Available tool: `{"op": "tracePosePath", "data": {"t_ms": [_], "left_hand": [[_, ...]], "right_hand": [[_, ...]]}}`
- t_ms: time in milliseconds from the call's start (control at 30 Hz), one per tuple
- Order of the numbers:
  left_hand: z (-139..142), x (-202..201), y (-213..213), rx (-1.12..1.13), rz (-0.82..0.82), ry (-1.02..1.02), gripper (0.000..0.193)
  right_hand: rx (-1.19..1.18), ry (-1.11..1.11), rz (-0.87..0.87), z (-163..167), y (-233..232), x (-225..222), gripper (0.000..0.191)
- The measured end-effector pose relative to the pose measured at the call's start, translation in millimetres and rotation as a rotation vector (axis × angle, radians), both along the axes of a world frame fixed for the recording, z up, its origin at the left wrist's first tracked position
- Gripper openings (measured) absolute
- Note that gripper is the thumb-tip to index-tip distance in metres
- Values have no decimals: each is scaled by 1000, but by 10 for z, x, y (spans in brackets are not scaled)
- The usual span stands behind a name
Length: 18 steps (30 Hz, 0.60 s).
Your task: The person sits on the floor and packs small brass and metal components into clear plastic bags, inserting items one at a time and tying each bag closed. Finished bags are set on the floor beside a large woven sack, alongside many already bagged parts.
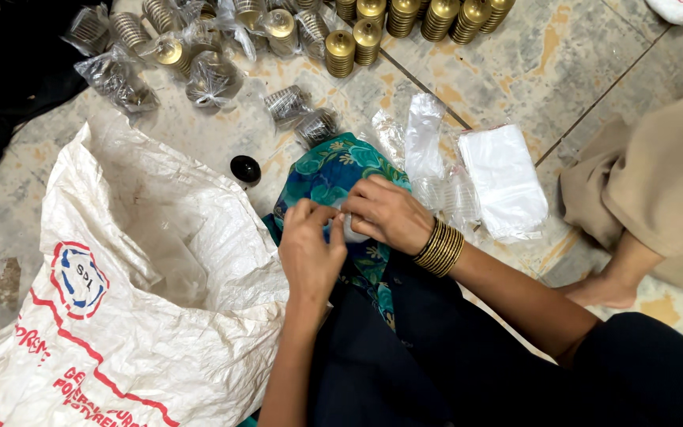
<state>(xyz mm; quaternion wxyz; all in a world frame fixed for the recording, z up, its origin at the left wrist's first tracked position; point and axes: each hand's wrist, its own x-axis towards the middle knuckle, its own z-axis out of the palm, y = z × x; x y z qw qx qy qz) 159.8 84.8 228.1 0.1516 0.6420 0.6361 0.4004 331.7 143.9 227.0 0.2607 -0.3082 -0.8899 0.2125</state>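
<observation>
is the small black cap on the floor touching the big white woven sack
Cannot tell. In the head view the black cap sits right at the edge of the white woven sack; no gap shows, but the sack's raised fold may only overlap it.

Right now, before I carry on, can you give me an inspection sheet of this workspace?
Surface: tiled floor, beige with orange stains, dark grout lines.
Job's things: small clear plastic bag pinched between both hands over a teal floral cloth on the lap.
Clutter: bare brass ribbed fittings standing in rows at the top; bagged fittings scattered top left; stack of clear empty bags; black round cap; large white woven sack, open.
Grippers: left hand and right hand both closed on the small bag; gold bangles on the right wrist.
Cables: nothing seen.
Surroundings: another person's foot and tan garment at right.
</observation>
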Motion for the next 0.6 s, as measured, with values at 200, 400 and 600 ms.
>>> {"op": "tracePosePath", "data": {"t_ms": [200, 400, 600], "left_hand": [[-42, 83, -51, 107, -33, 67, 5], [-376, -94, 88, -265, -75, -923, 7], [-555, -125, 96, -343, -66, -1069, 7]], "right_hand": [[-194, -7, 18, -23, 123, 51, 20], [-229, 91, -117, 65, 12, 57, 24], [-142, 61, -88, 96, -78, 37, 26]]}}
